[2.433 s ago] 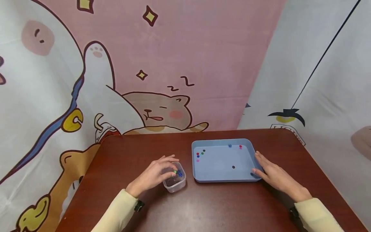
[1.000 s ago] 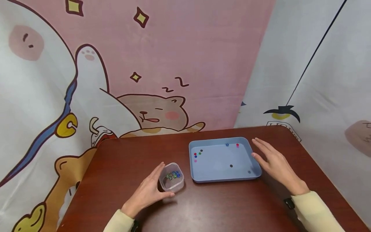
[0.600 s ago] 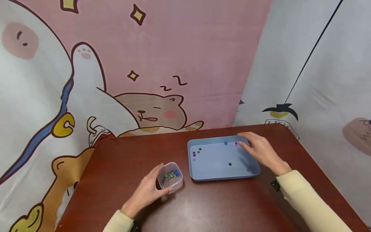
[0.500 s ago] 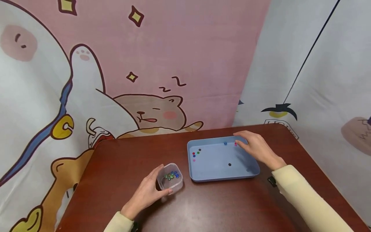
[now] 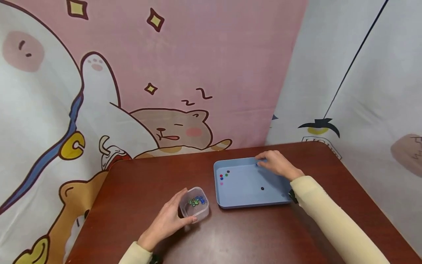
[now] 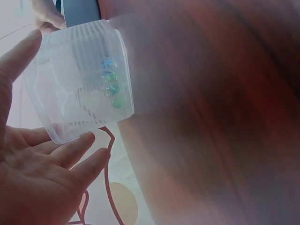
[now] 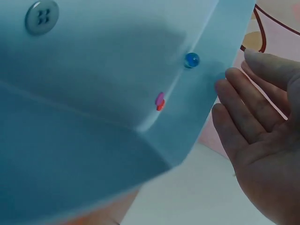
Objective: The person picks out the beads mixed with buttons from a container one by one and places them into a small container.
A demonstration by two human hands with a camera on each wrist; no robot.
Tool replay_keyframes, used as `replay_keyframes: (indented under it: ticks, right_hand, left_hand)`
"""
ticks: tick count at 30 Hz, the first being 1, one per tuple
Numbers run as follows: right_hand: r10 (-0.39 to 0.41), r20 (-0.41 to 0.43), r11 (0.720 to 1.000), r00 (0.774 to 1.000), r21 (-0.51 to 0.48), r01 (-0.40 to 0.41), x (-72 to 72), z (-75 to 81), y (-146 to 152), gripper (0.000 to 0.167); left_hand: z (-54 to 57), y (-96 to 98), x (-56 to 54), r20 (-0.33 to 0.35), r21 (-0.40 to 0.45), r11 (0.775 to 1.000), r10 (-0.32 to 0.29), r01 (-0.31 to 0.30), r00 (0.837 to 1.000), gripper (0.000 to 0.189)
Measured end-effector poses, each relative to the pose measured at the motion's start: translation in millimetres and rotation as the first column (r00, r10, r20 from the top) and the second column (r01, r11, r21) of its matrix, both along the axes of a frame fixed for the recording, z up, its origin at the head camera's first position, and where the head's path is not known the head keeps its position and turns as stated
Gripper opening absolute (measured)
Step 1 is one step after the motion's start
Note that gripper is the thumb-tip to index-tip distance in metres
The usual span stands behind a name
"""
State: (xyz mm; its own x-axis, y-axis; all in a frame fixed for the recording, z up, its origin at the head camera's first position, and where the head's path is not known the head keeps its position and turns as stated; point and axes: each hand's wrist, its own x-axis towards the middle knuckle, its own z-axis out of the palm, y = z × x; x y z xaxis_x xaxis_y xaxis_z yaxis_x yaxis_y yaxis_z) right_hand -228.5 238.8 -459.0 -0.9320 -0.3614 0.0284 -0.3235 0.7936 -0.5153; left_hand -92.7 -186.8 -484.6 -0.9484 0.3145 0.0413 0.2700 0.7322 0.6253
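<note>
A small clear plastic container (image 5: 191, 215) stands on the table with several blue and green marbles (image 5: 196, 201) in it. My left hand (image 5: 165, 220) holds it from the left, thumb on the near side and fingers on the far side. Over the far rim of the blue tray (image 5: 242, 189) is my right hand (image 5: 277, 164), its fingers apart and holding nothing. Close to those fingers, a blue marble (image 7: 191, 60) lies along the tray's far wall. Pink and red buttons (image 7: 160, 101) touch each other nearby; the hand hides them in the head view.
At the tray's left end lie several small buttons (image 5: 222, 179) in red, blue, green, pink and dark. A dark button (image 5: 262, 188) lies nearer its middle. Beneath everything is a brown table (image 5: 227, 234), with a cartoon-printed cloth (image 5: 230, 80) behind.
My left hand has gone from reaching into the container to holding its side. My right hand has left the tray's right edge and moved left over the far rim, near the blue marble.
</note>
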Motion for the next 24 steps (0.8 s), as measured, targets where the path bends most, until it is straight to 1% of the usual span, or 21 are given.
replay_keyframes:
  ticks: [8, 15, 19, 24]
  right_hand:
    - [-0.055, 0.078, 0.998, 0.995, 0.008, 0.054, -6.3, -5.1, -1, 0.028]
    - [-0.023, 0.088, 1.0, 0.996, 0.007, 0.023, -10.7, -9.3, 2, 0.027]
    - [-0.006, 0.119, 1.0, 0.993, 0.008, 0.005, -12.0, -12.0, 3, 0.028]
    - [0.025, 0.16, 1.0, 0.987, 0.01, -0.027, -17.0, -15.2, 4, 0.03]
  left_hand:
    - [5.2, 2.3, -1.1, 0.012, -0.001, 1.0, 0.003, -0.003, 1.0, 0.102]
    - [5.3, 2.3, 0.7, 0.021, -0.008, 1.0, 0.012, -0.012, 1.0, 0.101]
    - [4.3, 1.8, 1.5, 0.026, -0.009, 1.0, 0.016, -0.015, 1.0, 0.102]
    - [3.4, 0.9, 2.1, 0.025, -0.009, 1.0, 0.021, -0.02, 0.999, 0.102]
